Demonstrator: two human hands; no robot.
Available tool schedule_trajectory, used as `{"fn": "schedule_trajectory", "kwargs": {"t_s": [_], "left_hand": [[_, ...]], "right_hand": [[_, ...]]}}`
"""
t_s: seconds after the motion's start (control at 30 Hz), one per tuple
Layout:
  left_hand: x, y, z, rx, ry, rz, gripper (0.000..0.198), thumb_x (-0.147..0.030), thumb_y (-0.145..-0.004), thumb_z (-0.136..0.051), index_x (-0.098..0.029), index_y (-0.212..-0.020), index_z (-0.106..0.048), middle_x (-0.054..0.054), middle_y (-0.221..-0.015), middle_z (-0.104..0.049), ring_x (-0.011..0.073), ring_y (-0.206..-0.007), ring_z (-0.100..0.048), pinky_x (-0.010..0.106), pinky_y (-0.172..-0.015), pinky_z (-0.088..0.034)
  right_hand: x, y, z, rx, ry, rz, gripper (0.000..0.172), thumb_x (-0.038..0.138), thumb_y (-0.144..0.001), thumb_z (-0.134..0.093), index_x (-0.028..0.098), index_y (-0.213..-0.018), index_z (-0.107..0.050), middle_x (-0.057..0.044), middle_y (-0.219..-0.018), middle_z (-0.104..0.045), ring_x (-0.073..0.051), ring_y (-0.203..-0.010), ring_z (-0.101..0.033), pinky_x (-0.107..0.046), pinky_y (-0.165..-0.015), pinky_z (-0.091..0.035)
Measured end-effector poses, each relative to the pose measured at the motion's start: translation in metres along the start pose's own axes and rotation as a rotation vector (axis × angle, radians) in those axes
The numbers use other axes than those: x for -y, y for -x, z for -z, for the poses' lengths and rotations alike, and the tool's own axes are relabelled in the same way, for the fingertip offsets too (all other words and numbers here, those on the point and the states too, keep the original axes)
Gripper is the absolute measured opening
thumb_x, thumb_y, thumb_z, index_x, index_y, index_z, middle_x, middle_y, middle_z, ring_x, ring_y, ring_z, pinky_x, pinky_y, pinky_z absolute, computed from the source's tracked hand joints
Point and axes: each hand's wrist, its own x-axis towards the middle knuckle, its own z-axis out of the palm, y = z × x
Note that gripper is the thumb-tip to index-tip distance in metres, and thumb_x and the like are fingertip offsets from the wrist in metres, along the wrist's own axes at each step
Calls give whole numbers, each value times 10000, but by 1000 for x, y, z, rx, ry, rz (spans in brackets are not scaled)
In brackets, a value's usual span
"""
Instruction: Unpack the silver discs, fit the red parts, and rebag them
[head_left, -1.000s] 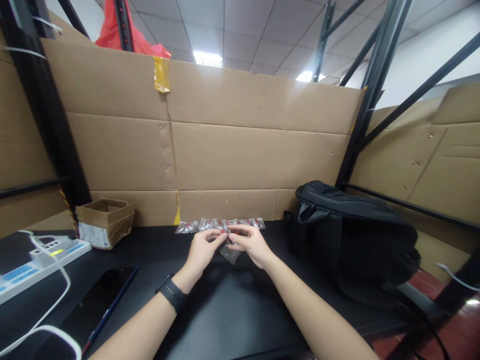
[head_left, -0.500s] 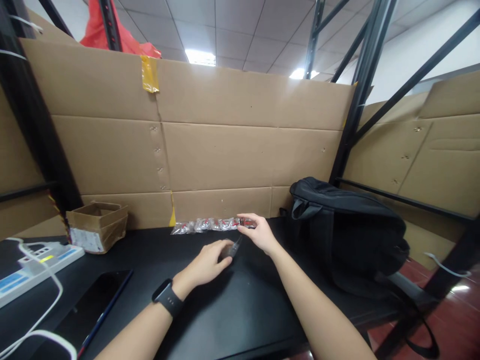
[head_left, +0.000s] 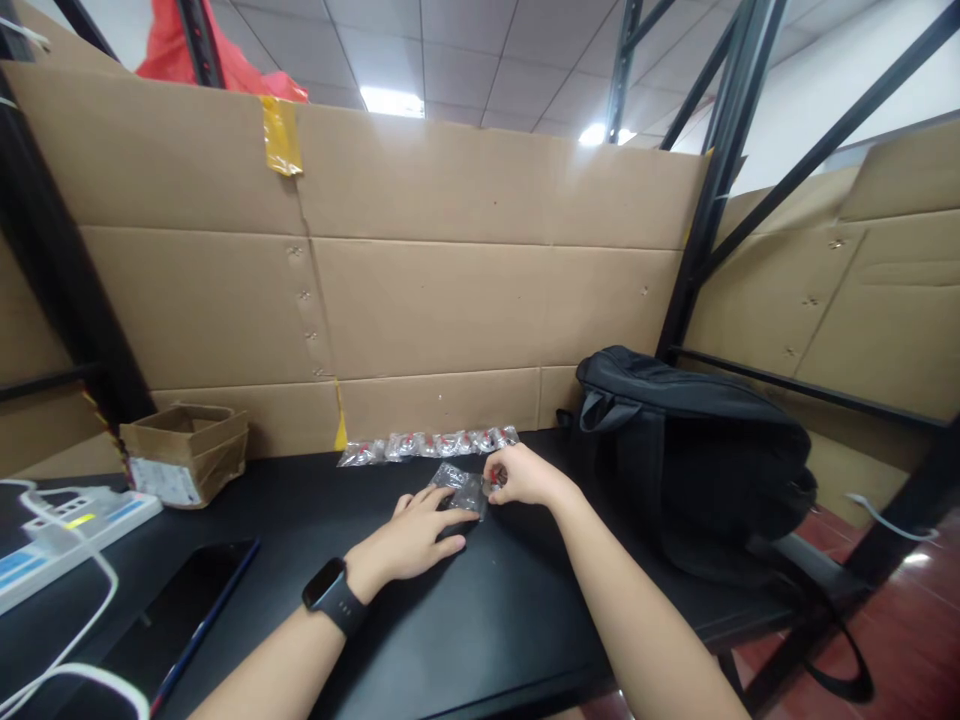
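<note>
A clear plastic bag (head_left: 469, 492) lies on the black tabletop in front of me. My left hand (head_left: 420, 530), a dark watch on its wrist, rests on the bag's left side with fingers spread. At the bag's right edge my right hand (head_left: 525, 475) is closed in a pinch on a small packet with red in it (head_left: 496, 478). The fingers cover much of that packet, and I cannot tell whether it is inside the bag's mouth. Behind both hands, several similar clear packets with red bits (head_left: 427, 445) lie in a row along the cardboard.
A black backpack (head_left: 697, 460) stands on the right. To the left are a small open cardboard box (head_left: 187, 450), a white power strip (head_left: 75, 540) with white cables, and a dark tablet-like device (head_left: 187, 610). A cardboard wall (head_left: 435, 310) closes off the back.
My right hand has drawn back from the row's right end toward the bag and now pinches a small packet. My left hand has spread from a grip to lie on the bag, which is flat now.
</note>
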Motion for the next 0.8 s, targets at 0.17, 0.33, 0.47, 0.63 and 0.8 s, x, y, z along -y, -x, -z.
{"fn": "schedule_trajectory", "kwargs": {"t_s": [0.17, 0.33, 0.47, 0.63, 0.8], "left_hand": [[0, 0, -2, -29, 5, -36, 432, -494, -934, -516, -476, -1365, -526, 67, -1574, -371, 360, -1470, -260, 638, -1115, -226], [-3, 1, -5, -36, 30, -79, 499, -519, -926, -517, -439, -1416, -468, 65, -1550, -409, 341, -1434, -331, 638, -1110, -260], [-4, 1, -4, 4, 34, -80, 536, -559, -925, -499, -439, -1443, -430, 69, -1581, -359, 349, -1463, -283, 648, -1114, -252], [-1, 0, -2, 26, 54, -73, 529, -569, -914, -518, -461, -1427, -448, 57, -1597, -334, 358, -1480, -251, 651, -1114, -243], [2, 0, -3, 0, 73, -73, 496, -562, -923, -503, -451, -1406, -482, 58, -1584, -358, 349, -1472, -275, 642, -1117, -242]], "right_hand": [[-2, -2, -7, 56, 47, -92, 247, 199, -569, -833, 180, -797, -742, 1, -720, -675, -126, -617, -558, -217, -558, -389], [1, -5, -13, 45, 76, -128, 263, 233, -553, -866, 169, -783, -755, -22, -707, -668, -148, -621, -556, -240, -563, -399], [0, -8, -20, 19, 62, -99, 259, 247, -574, -866, 162, -787, -746, -33, -722, -677, -173, -679, -591, -247, -597, -414], [-4, -12, -27, -37, 25, -81, 351, 254, -547, -902, 172, -838, -724, -33, -787, -700, -185, -750, -614, -244, -634, -425], [-4, -12, -25, -4, -2, -114, 296, 240, -577, -883, 163, -824, -739, -33, -755, -711, -173, -706, -623, -242, -625, -438]]}}
